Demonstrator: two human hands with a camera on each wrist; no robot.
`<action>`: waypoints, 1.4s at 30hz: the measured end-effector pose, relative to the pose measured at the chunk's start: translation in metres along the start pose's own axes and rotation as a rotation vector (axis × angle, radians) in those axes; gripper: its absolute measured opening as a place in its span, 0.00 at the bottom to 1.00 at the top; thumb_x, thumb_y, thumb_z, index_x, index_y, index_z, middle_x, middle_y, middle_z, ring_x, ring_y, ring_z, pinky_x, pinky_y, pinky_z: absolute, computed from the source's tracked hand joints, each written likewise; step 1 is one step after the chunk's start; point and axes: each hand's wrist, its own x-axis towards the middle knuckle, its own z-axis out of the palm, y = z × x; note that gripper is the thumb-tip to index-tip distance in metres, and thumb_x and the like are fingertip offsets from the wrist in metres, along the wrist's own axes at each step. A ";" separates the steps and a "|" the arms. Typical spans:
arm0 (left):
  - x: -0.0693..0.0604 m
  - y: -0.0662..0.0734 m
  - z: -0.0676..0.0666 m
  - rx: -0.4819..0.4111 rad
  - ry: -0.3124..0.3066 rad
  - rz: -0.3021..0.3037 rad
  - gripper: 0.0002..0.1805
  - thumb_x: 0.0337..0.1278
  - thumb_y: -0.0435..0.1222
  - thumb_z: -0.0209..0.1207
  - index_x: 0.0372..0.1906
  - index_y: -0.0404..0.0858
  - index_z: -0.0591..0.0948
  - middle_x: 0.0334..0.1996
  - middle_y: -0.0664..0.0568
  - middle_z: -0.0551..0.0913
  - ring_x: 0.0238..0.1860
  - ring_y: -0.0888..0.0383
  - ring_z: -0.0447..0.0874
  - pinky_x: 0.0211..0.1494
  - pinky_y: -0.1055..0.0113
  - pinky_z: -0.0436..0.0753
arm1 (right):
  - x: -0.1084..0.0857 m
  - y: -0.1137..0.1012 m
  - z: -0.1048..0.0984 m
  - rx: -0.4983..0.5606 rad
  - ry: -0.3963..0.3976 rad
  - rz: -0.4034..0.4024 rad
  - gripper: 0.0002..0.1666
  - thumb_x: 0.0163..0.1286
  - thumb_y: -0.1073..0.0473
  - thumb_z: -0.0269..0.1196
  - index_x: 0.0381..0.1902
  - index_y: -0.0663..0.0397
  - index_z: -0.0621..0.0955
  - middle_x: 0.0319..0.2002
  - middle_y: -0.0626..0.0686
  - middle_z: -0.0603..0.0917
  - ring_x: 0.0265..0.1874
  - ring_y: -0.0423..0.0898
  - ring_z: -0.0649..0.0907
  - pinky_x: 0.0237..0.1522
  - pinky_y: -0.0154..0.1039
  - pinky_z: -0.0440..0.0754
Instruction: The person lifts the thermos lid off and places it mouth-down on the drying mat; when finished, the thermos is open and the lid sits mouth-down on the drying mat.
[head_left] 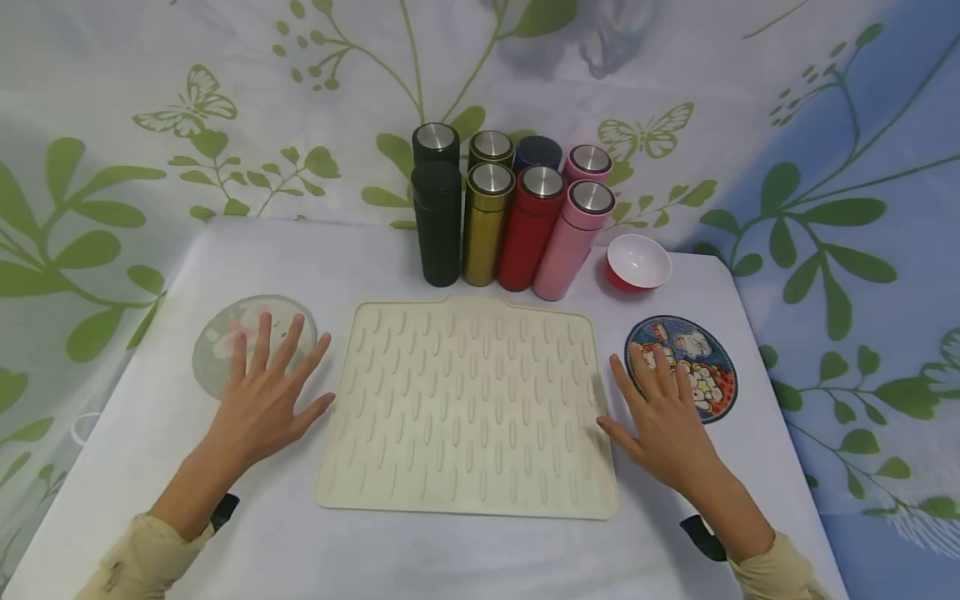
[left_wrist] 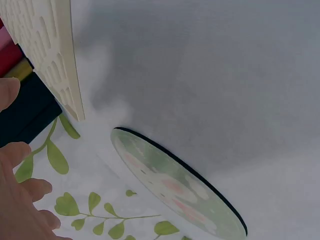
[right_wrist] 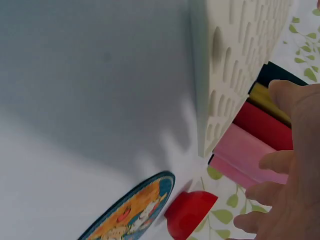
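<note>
Head view shows the left hand [head_left: 262,408] and right hand [head_left: 663,421] spread wide, holding nothing, partly hiding the green mat [head_left: 217,346] and blue mat [head_left: 708,362] beside the cream mat [head_left: 472,408]. Only left wrist view shows the green mat's black edge.

A white-covered table [head_left: 465,554] carries a ribbed cream mat [head_left: 468,408]; around it, flasks [head_left: 525,221] at twelve o'clock (rear bases hidden, footing unclear), red bowl [head_left: 637,262] near two, blue disc [head_left: 711,373] towards three, green disc [left_wrist: 180,185] past nine.
</note>
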 end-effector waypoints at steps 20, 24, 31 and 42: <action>0.072 0.035 0.000 -0.455 0.059 -0.187 0.45 0.60 0.41 0.66 0.77 0.35 0.59 0.70 0.35 0.67 0.69 0.36 0.64 0.65 0.38 0.68 | 0.007 -0.063 0.029 0.331 -0.016 0.033 0.43 0.61 0.49 0.73 0.70 0.59 0.72 0.68 0.66 0.71 0.67 0.65 0.70 0.60 0.64 0.72; 0.094 0.041 0.004 -0.544 0.086 -0.223 0.46 0.59 0.42 0.67 0.78 0.35 0.57 0.71 0.38 0.67 0.70 0.38 0.65 0.66 0.41 0.67 | 0.006 -0.068 0.033 0.302 -0.040 0.033 0.39 0.60 0.49 0.74 0.66 0.58 0.76 0.67 0.66 0.72 0.66 0.66 0.70 0.57 0.65 0.73; 0.123 0.049 0.017 -0.660 0.153 -0.261 0.46 0.57 0.41 0.69 0.77 0.34 0.59 0.71 0.40 0.68 0.70 0.43 0.65 0.67 0.44 0.68 | 0.004 -0.074 0.040 0.277 0.006 0.026 0.36 0.59 0.52 0.74 0.63 0.59 0.79 0.66 0.68 0.73 0.66 0.67 0.70 0.58 0.65 0.73; 0.170 0.055 0.034 -0.719 0.128 -0.325 0.48 0.57 0.44 0.69 0.77 0.36 0.57 0.71 0.41 0.68 0.71 0.46 0.66 0.66 0.46 0.70 | 0.001 -0.078 0.040 0.286 0.032 0.060 0.34 0.58 0.55 0.74 0.62 0.60 0.80 0.65 0.69 0.73 0.65 0.69 0.71 0.60 0.65 0.71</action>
